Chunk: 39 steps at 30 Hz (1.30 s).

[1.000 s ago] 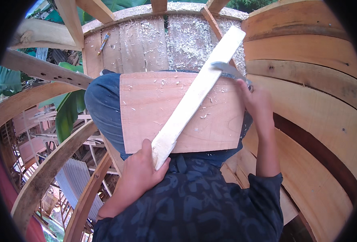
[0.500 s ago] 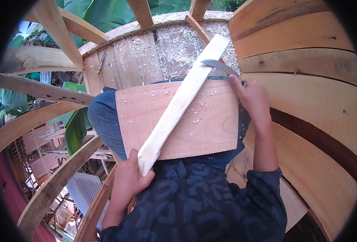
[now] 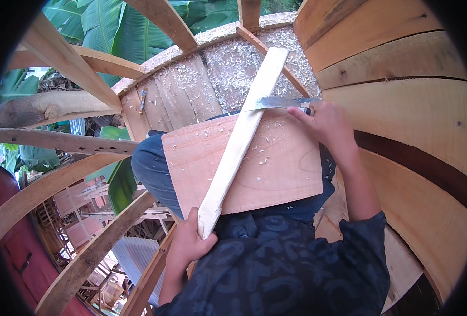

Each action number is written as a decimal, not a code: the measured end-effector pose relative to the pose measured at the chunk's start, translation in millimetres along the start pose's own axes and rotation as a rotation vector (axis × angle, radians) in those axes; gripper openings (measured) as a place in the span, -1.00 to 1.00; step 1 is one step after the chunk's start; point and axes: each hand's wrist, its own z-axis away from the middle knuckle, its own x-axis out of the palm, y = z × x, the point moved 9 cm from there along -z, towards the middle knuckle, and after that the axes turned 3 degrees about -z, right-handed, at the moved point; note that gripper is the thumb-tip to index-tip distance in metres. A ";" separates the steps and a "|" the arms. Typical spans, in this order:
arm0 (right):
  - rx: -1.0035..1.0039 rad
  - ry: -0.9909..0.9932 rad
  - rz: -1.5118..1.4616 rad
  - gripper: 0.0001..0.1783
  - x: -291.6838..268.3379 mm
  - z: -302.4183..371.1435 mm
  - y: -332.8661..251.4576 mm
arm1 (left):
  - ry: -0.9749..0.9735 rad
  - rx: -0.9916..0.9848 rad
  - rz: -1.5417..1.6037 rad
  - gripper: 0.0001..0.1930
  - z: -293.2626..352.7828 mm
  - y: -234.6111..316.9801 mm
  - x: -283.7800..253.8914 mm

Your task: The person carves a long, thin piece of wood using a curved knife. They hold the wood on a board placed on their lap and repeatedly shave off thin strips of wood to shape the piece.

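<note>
One long pale wooden strip [image 3: 244,131], set aslant across a reddish board [image 3: 289,168], its far end out beyond the board's edge above the shavings [image 3: 233,73]; one left hand [image 3: 192,243], fingers and thumb closed around the strip's near end; one right hand [image 3: 329,122], wrapped about the dark handle of a curved knife [image 3: 275,103], thumb extended toward the blade; blade laid across the upper part of the strip; the board, resting on the lap over dark trousers [image 3: 157,171], sprinkled with a few curls of wood; one slim marker-like stick [image 3: 142,101], on floorboards [image 3: 162,105] at upper left; plank wall [image 3: 402,118], at right; broad green leaves [image 3: 138,34], behind the frame.
</note>
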 end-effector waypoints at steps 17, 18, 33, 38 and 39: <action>0.272 0.026 -0.016 -0.14 -31.7 -9.3 40.5 | -0.085 0.113 0.117 -0.47 1.2 -17.0 8.0; 0.209 0.018 0.008 -0.14 -30.7 -4.6 28.5 | -0.088 0.128 0.120 -0.47 -0.2 -16.4 8.1; -0.148 -0.002 0.015 -0.13 -1.1 29.8 -52.5 | -0.187 0.180 0.278 -0.38 -6.7 -28.8 13.8; -0.086 0.096 0.024 -0.15 -14.9 9.7 -23.1 | -0.196 0.184 0.309 -0.34 -4.1 -32.0 15.4; -0.060 0.076 -0.025 -0.15 -12.0 13.1 -23.6 | -0.204 0.210 0.311 -0.33 -5.0 -30.0 14.2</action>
